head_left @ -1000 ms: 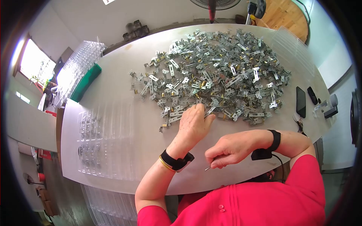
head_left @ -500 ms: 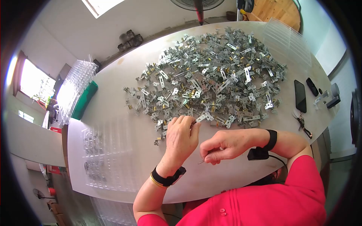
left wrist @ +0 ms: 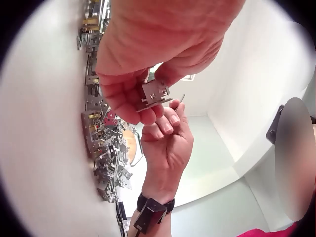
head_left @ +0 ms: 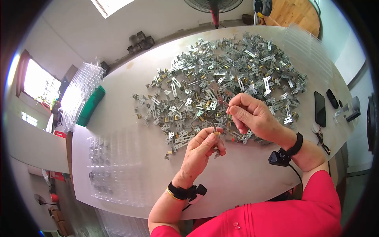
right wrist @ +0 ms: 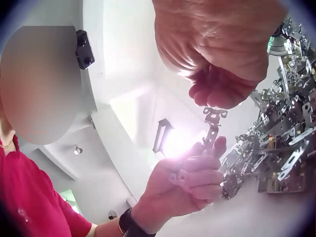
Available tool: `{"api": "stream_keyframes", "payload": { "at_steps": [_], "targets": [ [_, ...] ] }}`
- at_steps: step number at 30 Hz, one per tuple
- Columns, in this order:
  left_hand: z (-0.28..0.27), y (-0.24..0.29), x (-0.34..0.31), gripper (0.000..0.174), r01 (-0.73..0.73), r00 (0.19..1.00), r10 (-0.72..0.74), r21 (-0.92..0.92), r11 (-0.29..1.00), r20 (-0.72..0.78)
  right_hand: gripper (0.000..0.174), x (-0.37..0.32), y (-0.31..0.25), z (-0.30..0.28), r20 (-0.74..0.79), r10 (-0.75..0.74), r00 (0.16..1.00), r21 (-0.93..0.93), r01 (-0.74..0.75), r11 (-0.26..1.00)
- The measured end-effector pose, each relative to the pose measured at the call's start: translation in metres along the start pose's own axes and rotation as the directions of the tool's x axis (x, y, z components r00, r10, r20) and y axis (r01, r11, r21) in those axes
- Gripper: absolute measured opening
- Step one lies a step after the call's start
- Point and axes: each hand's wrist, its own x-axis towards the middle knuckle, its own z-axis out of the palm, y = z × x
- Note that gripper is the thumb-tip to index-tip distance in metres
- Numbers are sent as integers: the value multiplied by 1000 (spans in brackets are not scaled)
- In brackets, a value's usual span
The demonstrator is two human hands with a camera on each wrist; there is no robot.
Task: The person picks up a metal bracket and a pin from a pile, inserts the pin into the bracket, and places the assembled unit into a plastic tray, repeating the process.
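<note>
My left hand (head_left: 197, 152) is raised at the near edge of the metal parts pile (head_left: 229, 79). Its thumb and fingers pinch a small metal bracket (left wrist: 155, 91) with a brass-coloured piece. Another flat metal piece (right wrist: 180, 177) shows against the left fingers in the right wrist view. Just right of it and farther forward is my right hand (head_left: 254, 118), fingers curled. It pinches a thin metal rod (left wrist: 181, 98), whose tip sticks out past the fingertips. In the right wrist view the bracket's upper end lies close to the right fingers, which hide most of the rod.
Clear plastic trays (head_left: 114, 170) lie at the left of the table (head_left: 158, 205), some parts in them. More trays (head_left: 81, 94) lean by a green object (head_left: 90, 106). At right are a phone (head_left: 319, 108), pliers (head_left: 321, 140) and a black case (head_left: 332, 98).
The left hand has drawn back from the pile, turned, and now shows a bracket upright in its fingers. The right hand has risen and moved forward and right, over the pile's near edge.
</note>
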Motion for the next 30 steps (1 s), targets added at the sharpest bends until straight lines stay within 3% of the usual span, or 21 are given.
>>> {"api": "stream_keyframes", "payload": {
  "at_steps": [4,6,7,10,13,15,21,30],
  "targets": [
    [2,10,-8,30,81,996,-79,29,996,-45,12,-9,12,15,-16,92,996,-54,-92,994],
    [2,13,-12,30,98,988,-77,163,982,-133,11,-17,20,20,18,117,993,-64,-115,991],
    [-2,13,-14,29,103,991,-84,194,976,-104,11,-22,23,25,28,126,992,-122,-122,985],
    [-7,8,-15,30,146,976,-120,137,980,-183,11,-27,30,32,43,134,990,-234,-120,965],
    [-8,5,-11,32,129,958,-91,126,984,-272,10,-19,29,36,48,121,991,-215,-108,971],
    [-10,1,-9,33,107,957,-59,156,982,-284,10,-8,30,35,55,154,987,-95,-148,984],
    [-15,-3,-10,31,50,949,23,223,973,-316,11,0,42,40,77,155,985,41,-158,987],
    [-17,-11,-4,29,-20,927,105,231,973,-360,10,0,45,31,88,249,964,7,-251,968]
  ]
}}
